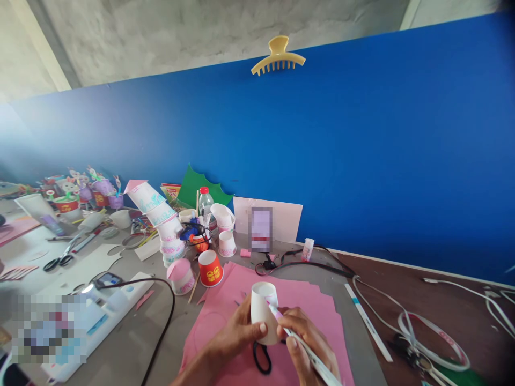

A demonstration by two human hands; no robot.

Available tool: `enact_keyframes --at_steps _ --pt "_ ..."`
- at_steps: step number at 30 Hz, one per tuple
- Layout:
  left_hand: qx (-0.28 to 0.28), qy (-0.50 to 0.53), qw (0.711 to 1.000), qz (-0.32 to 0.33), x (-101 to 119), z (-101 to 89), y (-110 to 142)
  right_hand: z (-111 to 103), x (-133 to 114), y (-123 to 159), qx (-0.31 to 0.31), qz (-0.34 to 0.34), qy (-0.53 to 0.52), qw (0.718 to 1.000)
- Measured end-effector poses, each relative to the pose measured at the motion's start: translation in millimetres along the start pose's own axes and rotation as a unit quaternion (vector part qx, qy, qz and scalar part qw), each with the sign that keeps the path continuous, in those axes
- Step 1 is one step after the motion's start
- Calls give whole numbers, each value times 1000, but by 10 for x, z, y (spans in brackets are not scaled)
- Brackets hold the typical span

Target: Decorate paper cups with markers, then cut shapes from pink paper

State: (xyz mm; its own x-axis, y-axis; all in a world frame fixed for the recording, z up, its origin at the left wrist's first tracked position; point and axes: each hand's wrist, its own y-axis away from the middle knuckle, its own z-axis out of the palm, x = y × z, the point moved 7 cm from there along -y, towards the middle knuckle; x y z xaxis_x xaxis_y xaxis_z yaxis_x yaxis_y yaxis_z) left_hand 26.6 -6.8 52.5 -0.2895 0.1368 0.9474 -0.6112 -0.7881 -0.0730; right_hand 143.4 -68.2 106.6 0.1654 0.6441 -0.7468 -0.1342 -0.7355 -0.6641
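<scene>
Left hand [241,331] grips white cup [261,316], right hand [306,340] grips marker [306,348]; brace the wall, keep tip pressure light, rotate cup between strokes.

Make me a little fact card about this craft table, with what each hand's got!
Left hand: holds plain white paper cup
Right hand: holds white marker pen, tip at the cup's side
Under hands: pink paper sheets
Behind: red paper cup with gold print
On blue board: yellow claw clip, at top edge
</scene>
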Motion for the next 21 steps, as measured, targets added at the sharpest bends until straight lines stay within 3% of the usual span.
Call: enact_keyframes --at_steps 14,21 --pt "5 0 1000 -4 -23 -26 -5 -5 49 3 -27 16 -1 999" --pt "13 7 1000 -8 6 -31 14 -29 84 20 -5 39 -24 999"
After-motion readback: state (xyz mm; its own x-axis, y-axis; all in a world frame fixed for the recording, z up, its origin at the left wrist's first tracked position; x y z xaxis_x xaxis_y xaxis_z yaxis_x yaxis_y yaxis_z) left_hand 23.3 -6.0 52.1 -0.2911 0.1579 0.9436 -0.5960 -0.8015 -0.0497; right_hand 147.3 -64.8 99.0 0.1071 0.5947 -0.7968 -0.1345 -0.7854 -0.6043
